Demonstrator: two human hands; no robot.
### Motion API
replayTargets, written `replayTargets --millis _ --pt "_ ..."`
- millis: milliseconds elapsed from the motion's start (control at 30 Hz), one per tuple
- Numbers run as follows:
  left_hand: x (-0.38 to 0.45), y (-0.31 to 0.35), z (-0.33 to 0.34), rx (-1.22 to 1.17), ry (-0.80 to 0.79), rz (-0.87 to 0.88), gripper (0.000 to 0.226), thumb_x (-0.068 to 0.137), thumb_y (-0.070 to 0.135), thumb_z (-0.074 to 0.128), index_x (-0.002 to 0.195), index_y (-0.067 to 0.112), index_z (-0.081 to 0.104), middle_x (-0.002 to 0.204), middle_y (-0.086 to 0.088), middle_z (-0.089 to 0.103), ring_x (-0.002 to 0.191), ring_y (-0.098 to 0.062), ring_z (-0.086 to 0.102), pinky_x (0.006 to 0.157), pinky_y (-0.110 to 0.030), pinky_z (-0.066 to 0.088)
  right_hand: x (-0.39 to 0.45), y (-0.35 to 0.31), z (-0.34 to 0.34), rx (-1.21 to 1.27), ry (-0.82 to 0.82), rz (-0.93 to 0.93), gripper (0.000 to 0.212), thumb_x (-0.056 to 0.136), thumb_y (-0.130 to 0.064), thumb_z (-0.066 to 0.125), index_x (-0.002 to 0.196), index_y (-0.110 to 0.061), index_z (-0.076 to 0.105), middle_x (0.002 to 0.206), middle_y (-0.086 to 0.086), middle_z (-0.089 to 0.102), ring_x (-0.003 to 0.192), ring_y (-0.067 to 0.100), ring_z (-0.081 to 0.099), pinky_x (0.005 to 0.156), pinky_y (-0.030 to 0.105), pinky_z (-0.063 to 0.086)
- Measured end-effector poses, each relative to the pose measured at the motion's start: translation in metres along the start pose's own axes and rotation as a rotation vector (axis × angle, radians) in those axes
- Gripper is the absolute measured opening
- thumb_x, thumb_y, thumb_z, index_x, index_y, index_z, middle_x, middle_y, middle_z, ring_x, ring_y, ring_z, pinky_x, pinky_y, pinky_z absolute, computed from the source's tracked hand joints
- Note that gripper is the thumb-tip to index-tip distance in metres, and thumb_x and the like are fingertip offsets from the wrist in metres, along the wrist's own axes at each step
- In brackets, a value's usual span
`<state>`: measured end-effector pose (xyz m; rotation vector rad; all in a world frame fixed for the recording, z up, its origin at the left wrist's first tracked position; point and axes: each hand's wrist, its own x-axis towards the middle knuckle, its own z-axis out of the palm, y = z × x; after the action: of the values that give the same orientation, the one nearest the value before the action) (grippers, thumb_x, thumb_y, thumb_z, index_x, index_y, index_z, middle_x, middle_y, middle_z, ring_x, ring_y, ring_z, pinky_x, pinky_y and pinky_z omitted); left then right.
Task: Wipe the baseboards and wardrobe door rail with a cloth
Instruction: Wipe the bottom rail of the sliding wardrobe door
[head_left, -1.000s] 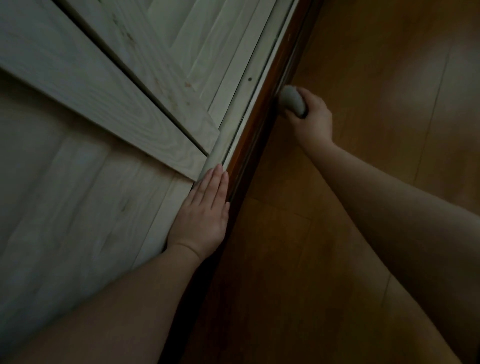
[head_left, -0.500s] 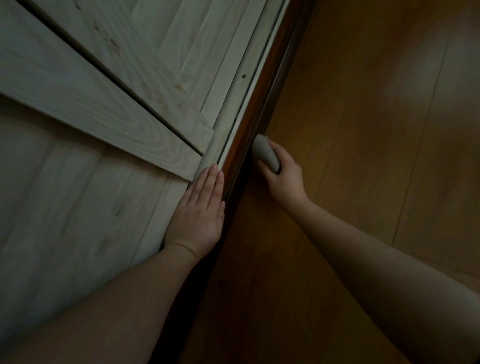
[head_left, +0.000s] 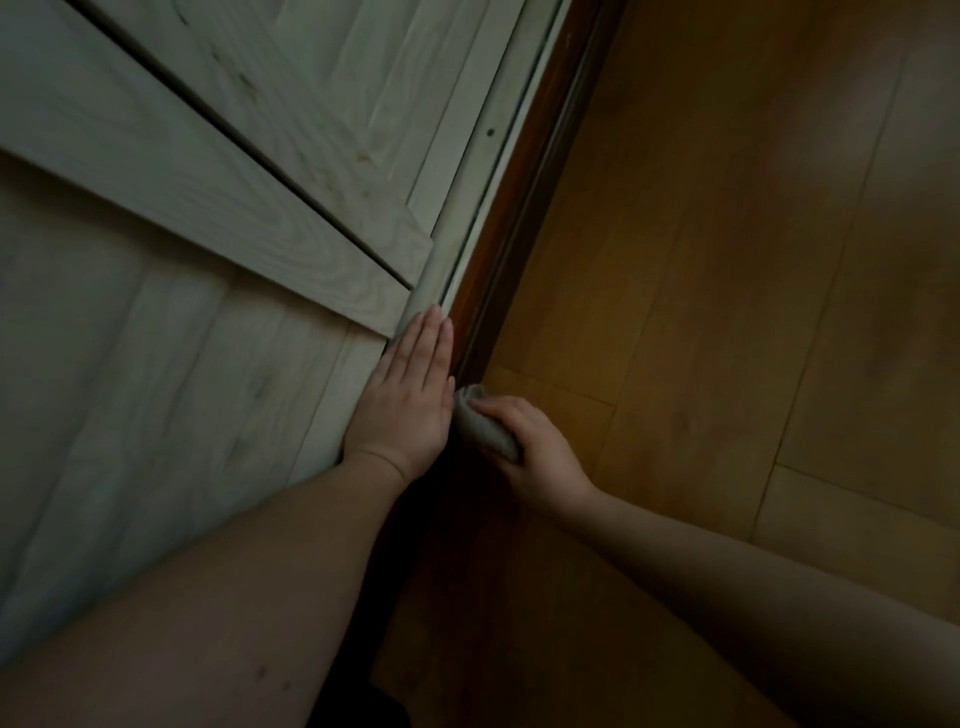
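Left hand (head_left: 405, 395): flat, fingers straight and together, pointing to 12 o'clock, palm pressed on the lower edge of the pale door (head_left: 156, 364); holds nothing. Right hand (head_left: 530, 447): fingers curled round a bunched grey cloth (head_left: 480, 426), gripping it. The cloth sits at the frame's centre, just at 3 o'clock of the left hand and touching its edge, pressed against the dark brown rail (head_left: 524, 156). The rail runs from 1 o'clock down toward 6 o'clock, between the door and the floor (head_left: 727, 260). Whether the cloth reaches into the rail's groove cannot be told: the light is dim there. Both forearms are bare.
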<state>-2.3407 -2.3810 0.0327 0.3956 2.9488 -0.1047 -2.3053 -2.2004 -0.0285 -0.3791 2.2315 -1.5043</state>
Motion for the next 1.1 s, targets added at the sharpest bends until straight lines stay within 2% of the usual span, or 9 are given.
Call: replayTargets --millis 100,167,300,400,500,600,833,967,1100 --pt "0.000 -0.001 0.002 0.002 0.001 0.000 0.061 0.102 0.031 0.016 0.156 0.005 0.005 0.166 -0.012 0.003 0.153 -0.023 0.005 0.125 -0.040 0.014 -0.007 0.019 -0.011 -0.191 -0.268 -0.138 0.061 0.091 -0.021 0.063 0.143 -0.044 0.038 0.147 -0.016 0.039 0.133 0.001 0.034 0.109 0.022 0.029" --pt "-0.001 -0.002 0.003 0.010 0.004 0.006 0.063 0.100 0.028 0.021 0.156 0.005 0.004 0.166 -0.013 0.004 0.154 -0.024 0.006 0.125 -0.041 0.014 -0.002 0.032 -0.029 -0.242 -0.266 -0.163 0.062 0.091 -0.025 0.063 0.144 -0.042 0.037 0.146 -0.014 0.041 0.133 0.001 0.034 0.111 0.028 0.034" --pt "-0.002 -0.003 0.005 0.026 0.003 0.014 0.065 0.097 0.027 0.020 0.156 0.005 0.003 0.166 -0.013 0.003 0.154 -0.024 0.003 0.125 -0.039 0.010 0.046 0.045 -0.090 -0.219 0.205 -0.109 0.059 0.087 -0.014 0.070 0.141 -0.020 0.048 0.139 0.003 0.052 0.128 0.016 0.048 0.105 0.050 0.045" --pt "-0.002 -0.004 0.006 0.022 0.015 0.025 0.064 0.097 0.026 0.021 0.156 0.004 0.006 0.166 -0.014 0.008 0.153 -0.024 0.007 0.125 -0.041 0.013 0.105 0.023 -0.139 -0.123 0.451 0.049 0.055 0.089 -0.024 0.069 0.139 -0.027 0.047 0.135 -0.008 0.052 0.123 0.008 0.049 0.104 0.038 0.048" --pt "-0.001 -0.004 0.006 -0.004 0.026 0.035 0.063 0.098 0.027 0.021 0.155 0.004 0.008 0.165 -0.015 0.011 0.153 -0.025 0.009 0.124 -0.043 0.017 0.152 -0.005 -0.167 -0.170 0.519 0.033 0.054 0.092 -0.030 0.066 0.142 -0.026 0.046 0.138 -0.005 0.052 0.125 0.010 0.049 0.107 0.036 0.045" --pt "-0.002 -0.003 0.004 -0.019 0.019 0.025 0.062 0.100 0.030 0.019 0.155 0.004 0.007 0.165 -0.014 0.009 0.154 -0.024 0.007 0.124 -0.042 0.016 0.177 -0.024 -0.172 -0.272 0.499 0.019 0.055 0.094 -0.025 0.064 0.145 -0.022 0.044 0.143 0.000 0.049 0.132 0.017 0.045 0.112 0.039 0.040" --pt "-0.002 -0.004 0.004 -0.030 0.005 0.027 0.062 0.102 0.035 0.013 0.156 0.004 0.007 0.166 -0.013 0.005 0.154 -0.023 0.003 0.125 -0.042 0.013 0.155 -0.028 -0.153 -0.189 0.376 0.041 0.057 0.095 -0.021 0.062 0.148 -0.020 0.042 0.144 0.003 0.048 0.133 0.018 0.044 0.112 0.041 0.040" --pt "-0.002 -0.003 0.001 -0.059 0.002 0.034 0.063 0.101 0.034 0.016 0.156 0.005 0.009 0.166 -0.013 0.007 0.154 -0.023 0.005 0.124 -0.043 0.015 0.098 -0.019 -0.104 -0.225 0.259 -0.023 0.060 0.090 -0.013 0.066 0.145 -0.025 0.045 0.145 -0.001 0.049 0.135 0.015 0.042 0.114 0.044 0.037" --pt "-0.002 -0.002 -0.003 -0.078 -0.002 0.026 0.065 0.101 0.037 0.015 0.157 0.004 0.014 0.166 -0.013 0.009 0.154 -0.023 0.006 0.125 -0.041 0.014 0.034 -0.009 -0.036 -0.181 0.146 -0.012 0.071 0.085 -0.008 0.070 0.148 -0.028 0.043 0.149 -0.004 0.044 0.135 0.008 0.036 0.115 0.033 0.031"
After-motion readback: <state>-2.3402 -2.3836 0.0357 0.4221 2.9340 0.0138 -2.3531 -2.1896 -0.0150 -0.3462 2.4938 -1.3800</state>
